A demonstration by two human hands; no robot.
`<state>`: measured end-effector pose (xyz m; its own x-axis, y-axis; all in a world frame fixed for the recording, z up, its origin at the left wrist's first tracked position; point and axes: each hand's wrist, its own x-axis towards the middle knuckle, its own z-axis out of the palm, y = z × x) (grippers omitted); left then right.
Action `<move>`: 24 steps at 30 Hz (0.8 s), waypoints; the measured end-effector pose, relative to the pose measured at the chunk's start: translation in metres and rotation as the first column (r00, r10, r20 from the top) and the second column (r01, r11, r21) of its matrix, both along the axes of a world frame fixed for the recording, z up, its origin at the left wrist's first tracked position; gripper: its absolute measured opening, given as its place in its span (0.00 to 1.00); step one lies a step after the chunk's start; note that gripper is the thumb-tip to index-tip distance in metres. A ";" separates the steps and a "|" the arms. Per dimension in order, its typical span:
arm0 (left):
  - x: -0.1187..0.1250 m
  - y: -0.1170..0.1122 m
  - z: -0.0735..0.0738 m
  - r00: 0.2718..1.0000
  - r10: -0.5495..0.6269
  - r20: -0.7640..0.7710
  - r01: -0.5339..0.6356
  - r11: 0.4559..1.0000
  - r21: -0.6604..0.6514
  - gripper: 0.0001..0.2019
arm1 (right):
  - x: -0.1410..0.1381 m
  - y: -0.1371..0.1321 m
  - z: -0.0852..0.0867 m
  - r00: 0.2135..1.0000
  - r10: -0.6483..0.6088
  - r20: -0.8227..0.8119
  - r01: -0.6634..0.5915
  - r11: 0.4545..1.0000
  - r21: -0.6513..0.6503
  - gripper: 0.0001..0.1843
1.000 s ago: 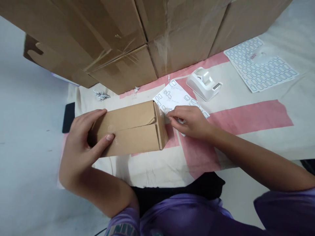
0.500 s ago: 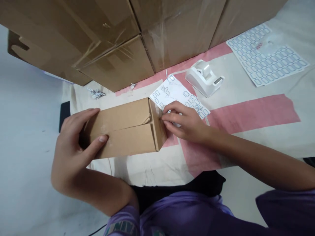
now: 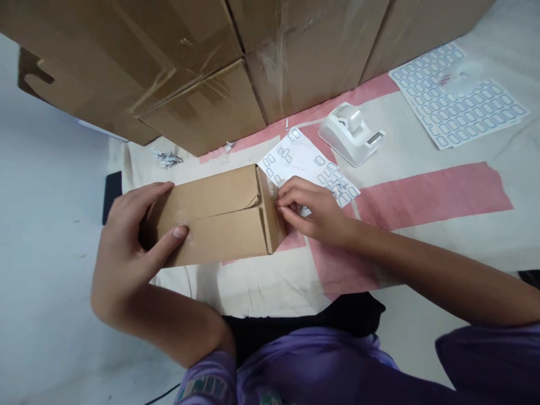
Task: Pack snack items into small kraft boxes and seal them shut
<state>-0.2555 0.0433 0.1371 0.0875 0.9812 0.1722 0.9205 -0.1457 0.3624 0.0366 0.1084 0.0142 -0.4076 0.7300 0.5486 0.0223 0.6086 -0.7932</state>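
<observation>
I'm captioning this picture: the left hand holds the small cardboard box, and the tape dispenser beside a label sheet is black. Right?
The head view shows the tape dispenser is white, not black. The left hand holds the small cardboard box, and the dispenser is beside a label sheet.

One head-worn view looks from above the near side of the small box [image 3: 215,216], facing forward and steeply down at close range, taking in the counter [image 3: 270,287] beyond and this side of it.
</observation>
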 end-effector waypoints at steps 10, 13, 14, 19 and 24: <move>-0.002 0.000 -0.001 1.000 0.022 0.020 -0.022 0.999 -0.037 0.26 | 0.033 0.026 0.018 0.938 0.176 0.299 -0.202 0.977 0.061 0.10; -0.002 -0.001 -0.001 1.000 0.021 0.019 -0.020 0.999 -0.041 0.26 | 0.031 0.026 0.016 0.940 0.123 0.318 -0.162 0.982 0.098 0.07; -0.002 -0.001 -0.001 1.000 0.019 0.018 -0.018 0.999 -0.036 0.26 | 0.030 0.024 0.015 0.937 0.117 0.329 -0.162 0.981 0.111 0.07; -0.002 -0.002 0.001 1.000 0.007 0.016 -0.006 0.999 -0.032 0.26 | 0.027 0.020 0.017 0.936 0.125 0.328 -0.176 0.975 0.133 0.09; -0.002 -0.002 0.000 1.000 0.005 0.021 -0.004 1.000 -0.029 0.26 | 0.030 0.020 0.020 0.956 0.155 0.248 -0.193 0.971 0.139 0.10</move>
<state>-0.2580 0.0413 0.1367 0.0796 0.9862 0.1452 0.9131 -0.1306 0.3861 0.0669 0.1282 0.0341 -0.6513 0.5466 0.5264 0.0781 0.7383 -0.6699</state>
